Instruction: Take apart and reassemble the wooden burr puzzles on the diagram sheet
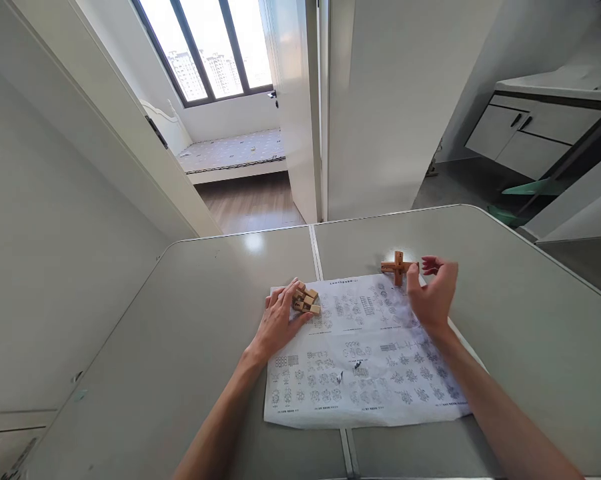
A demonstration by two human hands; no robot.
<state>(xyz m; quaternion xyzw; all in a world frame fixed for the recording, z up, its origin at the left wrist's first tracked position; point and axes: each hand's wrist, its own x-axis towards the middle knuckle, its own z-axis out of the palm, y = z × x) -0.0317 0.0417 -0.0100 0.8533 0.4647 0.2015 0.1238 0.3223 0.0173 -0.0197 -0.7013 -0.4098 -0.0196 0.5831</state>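
Light wooden puzzle pieces [307, 301], one marked with a dark number, lie in a small cluster at the upper left of the printed sheet [350, 400]. My left hand [278, 321] is curled over their left side, thumb below and fingers above, hiding part of them. Near the sheet's top right corner stands a darker wooden cross-shaped puzzle [398, 268] made of crossing bars. Just right of it is my right hand [434, 293], slightly blurred, with thumb and fingers apart and nothing seen between them. Its thumb tip is close to the cross's right arm; contact is unclear.
The sheet carries rows of small line diagrams and two dark marks. It lies creased on a grey-green table [220, 293] with a metal seam [315, 250] down the middle. Beyond the table are an open door [295, 100], a bed [235, 150] and a white cabinet [540, 130].
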